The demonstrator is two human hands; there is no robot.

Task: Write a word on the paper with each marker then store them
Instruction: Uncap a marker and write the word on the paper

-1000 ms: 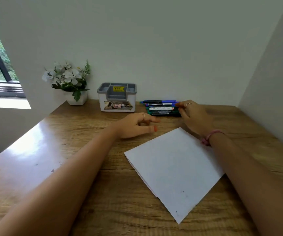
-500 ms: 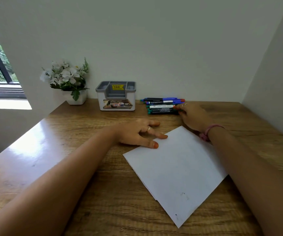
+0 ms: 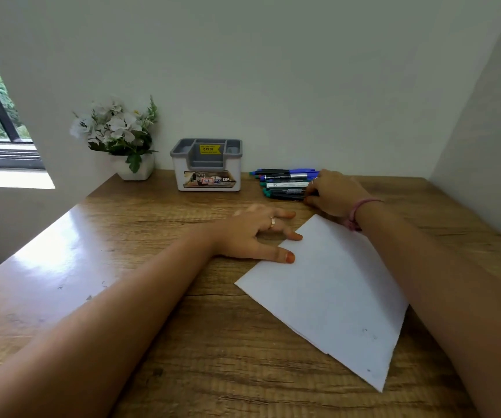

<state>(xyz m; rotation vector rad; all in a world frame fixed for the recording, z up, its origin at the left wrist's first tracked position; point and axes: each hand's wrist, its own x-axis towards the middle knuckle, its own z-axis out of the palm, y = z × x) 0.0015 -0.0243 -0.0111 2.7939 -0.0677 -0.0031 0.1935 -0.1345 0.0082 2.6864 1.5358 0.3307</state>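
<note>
Both hands are settling in: the left hand, fingers spread flat, is now pressing the paper at its far edge, while the right hand is curling round the markers beyond it, likely picking the first. Surrounding them are a wooden desk, an organiser and potted flowers against a pale wall.

left hand | lowered onto paper edge (fingers spread) | right hand | reached further over markers

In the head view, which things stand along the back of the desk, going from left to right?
Flower pot → grey and white organizer → row of markers → right hand, resting on the markers' ends.
</note>
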